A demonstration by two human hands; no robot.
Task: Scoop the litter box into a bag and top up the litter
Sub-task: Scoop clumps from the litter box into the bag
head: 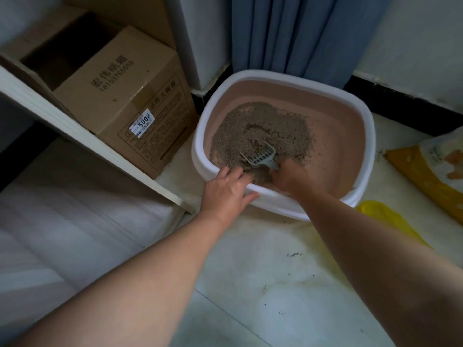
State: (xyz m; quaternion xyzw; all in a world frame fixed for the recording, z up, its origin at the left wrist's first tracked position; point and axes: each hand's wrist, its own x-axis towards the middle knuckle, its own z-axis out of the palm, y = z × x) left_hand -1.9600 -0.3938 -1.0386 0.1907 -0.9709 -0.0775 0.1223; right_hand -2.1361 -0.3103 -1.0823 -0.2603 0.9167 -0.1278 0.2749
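Clamped round the handle of the grey scoop with the right hand, just right of centre, knuckles down inside the tray. Slotted blade dug into the near edge of the litter, a few grains on it.

Over to the left hand: hooked over the near white rim of the litter box, fingers curled inside, thumb along the outside, bracing it.

Out from there: litter heaped in the left half of the tray, bare pink bottom showing across the right half. Thin stock, by the look of it.

Yellow bag flat on the floor at lower right, just beside the box, touched by neither hand, contents impossible to tell. Litter sack lying at the right edge, no sign of pouring yet. Stray grains on the tiles, lower centre. Cardboard box upper left, blue curtain top centre.

Judging from all that: scooping in hand, nothing on its way to the bag right now. Bagging to finish, then the whole top-up to come.
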